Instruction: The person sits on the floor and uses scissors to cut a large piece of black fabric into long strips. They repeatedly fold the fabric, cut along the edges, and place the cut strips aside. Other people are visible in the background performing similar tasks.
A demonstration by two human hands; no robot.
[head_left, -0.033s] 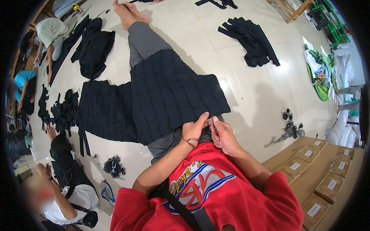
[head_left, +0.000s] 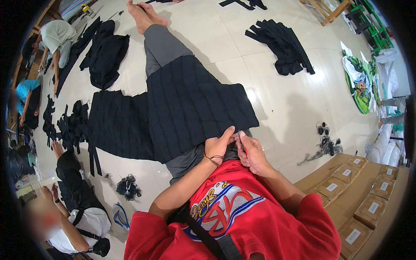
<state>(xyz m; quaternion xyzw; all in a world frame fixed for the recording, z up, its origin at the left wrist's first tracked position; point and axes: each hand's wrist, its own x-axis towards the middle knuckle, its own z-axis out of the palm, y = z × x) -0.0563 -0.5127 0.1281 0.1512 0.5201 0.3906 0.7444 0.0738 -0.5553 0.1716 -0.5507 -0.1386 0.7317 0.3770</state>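
Observation:
A wide black cloth (head_left: 195, 108) with ridged seams lies across my stretched-out legs. At its near right edge, my left hand (head_left: 219, 145) pinches the border between thumb and fingers. Right beside it, my right hand (head_left: 252, 156) is closed round a small red-handled tool (head_left: 241, 138) with a thin metal tip. The tip points at the cloth's edge, close to my left fingertips; whether it touches the fabric I cannot tell. My palm hides most of the handle. More ridged black cloth (head_left: 119, 123) spreads over the floor on the left.
Black strips (head_left: 284, 47) lie on the tiled floor ahead. Thread scraps (head_left: 327, 145) sit at right and a thread clump (head_left: 128, 187) at left. Brown packets on cardboard (head_left: 333, 187) stand at lower right. A co-worker in white (head_left: 93, 223) sits at lower left; others work at far left.
The hands of the co-worker at lower left have shifted slightly. My own hands, the tool and the cloth look the same.

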